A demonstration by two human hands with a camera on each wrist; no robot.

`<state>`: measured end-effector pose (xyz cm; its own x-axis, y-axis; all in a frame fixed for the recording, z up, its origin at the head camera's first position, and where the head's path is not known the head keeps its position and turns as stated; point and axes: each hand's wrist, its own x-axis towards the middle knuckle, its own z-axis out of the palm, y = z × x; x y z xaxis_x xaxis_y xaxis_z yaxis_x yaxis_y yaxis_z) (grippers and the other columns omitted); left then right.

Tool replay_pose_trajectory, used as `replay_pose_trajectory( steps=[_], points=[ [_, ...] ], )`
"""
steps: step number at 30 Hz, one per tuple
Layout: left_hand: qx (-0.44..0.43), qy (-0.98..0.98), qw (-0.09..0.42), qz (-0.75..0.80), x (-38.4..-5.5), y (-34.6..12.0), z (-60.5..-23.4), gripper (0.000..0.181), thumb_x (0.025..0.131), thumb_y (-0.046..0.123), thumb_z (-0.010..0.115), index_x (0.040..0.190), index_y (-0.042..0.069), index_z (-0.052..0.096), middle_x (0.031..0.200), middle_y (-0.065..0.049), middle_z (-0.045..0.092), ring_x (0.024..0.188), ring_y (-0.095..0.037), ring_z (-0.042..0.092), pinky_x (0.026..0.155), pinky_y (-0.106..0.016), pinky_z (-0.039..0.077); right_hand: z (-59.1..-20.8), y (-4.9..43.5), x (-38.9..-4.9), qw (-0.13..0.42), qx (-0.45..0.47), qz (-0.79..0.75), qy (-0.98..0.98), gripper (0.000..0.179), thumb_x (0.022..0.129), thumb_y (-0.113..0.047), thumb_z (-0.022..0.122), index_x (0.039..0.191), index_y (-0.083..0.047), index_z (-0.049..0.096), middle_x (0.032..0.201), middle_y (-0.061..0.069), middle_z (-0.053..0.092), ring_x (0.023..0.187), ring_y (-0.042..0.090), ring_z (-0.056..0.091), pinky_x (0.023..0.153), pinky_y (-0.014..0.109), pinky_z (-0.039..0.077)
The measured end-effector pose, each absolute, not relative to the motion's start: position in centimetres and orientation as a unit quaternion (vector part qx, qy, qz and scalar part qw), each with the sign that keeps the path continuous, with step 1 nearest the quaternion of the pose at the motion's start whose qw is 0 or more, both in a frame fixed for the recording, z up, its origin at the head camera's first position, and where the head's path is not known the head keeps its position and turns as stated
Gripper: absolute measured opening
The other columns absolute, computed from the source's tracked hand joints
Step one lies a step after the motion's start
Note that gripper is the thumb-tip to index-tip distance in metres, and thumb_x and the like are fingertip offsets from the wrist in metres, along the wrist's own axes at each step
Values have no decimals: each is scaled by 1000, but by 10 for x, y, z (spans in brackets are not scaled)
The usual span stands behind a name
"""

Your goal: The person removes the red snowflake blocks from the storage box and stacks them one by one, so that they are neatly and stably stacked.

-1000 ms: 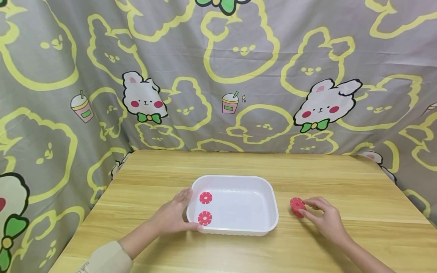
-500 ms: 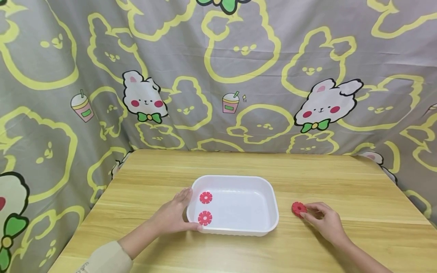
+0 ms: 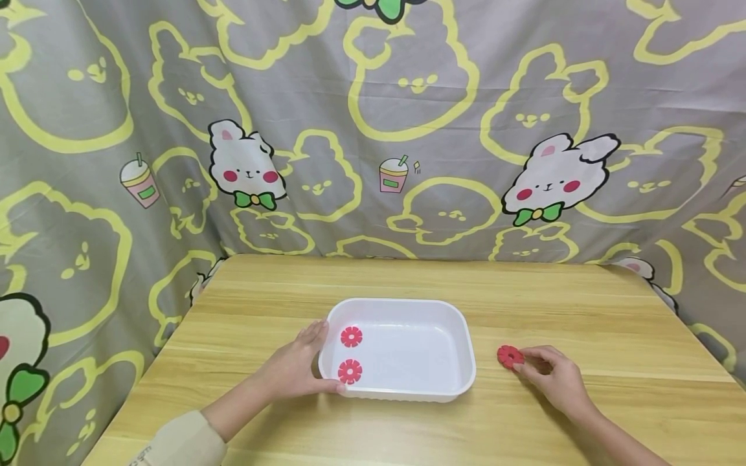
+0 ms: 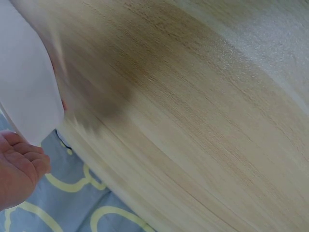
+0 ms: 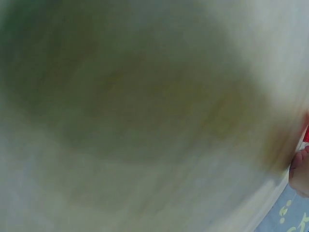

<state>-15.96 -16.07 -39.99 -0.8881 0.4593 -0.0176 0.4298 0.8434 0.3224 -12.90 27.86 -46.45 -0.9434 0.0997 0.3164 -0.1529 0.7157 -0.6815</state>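
In the head view, a white plastic tray (image 3: 419,359) stands on the wooden table. My left hand (image 3: 294,362) grips its left end, with the thumb at the near rim and the fingers along the side wall. Two red notched snowflake discs, a far disc (image 3: 346,331) and a near disc (image 3: 344,375), lie flat inside at the left. To the right of the tray, my right hand (image 3: 556,378) pinches a red snowflake disc (image 3: 504,355) between thumb and fingers, low at the tabletop. It looks thick, perhaps stacked; I cannot tell how many layers.
The wooden tabletop (image 3: 280,285) extends around the tray on all sides. A grey curtain (image 3: 326,97) with rabbit and drink-cup prints hangs behind the table and along both sides. The right wrist view is mostly blurred table surface.
The red disc in my right hand has gone from tilted to lying flatter, slightly lower and nearer me. My left hand and the tray have stayed put.
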Motion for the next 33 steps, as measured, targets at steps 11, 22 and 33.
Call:
replay_pose_trajectory(
  steps=[11, 22, 33],
  points=[
    [230, 959, 46, 158, -159, -161, -400, 114, 65, 70, 66, 142, -6, 30, 149, -22, 29, 138, -38, 29, 105, -52, 37, -464, 278, -129, 154, 1, 365, -918, 23, 73, -7, 76, 94, -1, 70, 94, 11, 66, 77, -17, 48, 63, 10, 48],
    [231, 958, 48, 162, -159, -161, -400, 113, 66, 70, 66, 142, -6, 29, 149, -23, 29, 137, -38, 29, 105, -52, 37, -452, 284, -131, 165, 17, 370, -914, 29, 74, -6, 76, 100, 2, 67, 97, 17, 64, 80, -17, 46, 64, 9, 49],
    [231, 958, 42, 166, -159, -162, -400, 114, 64, 70, 67, 141, -6, 31, 148, -22, 31, 137, -38, 30, 104, -52, 38, -417, 269, -142, 213, 76, 424, -877, 29, 75, -3, 74, 101, 6, 66, 96, -27, 54, 86, -17, 47, 72, 3, 45]
  ],
)
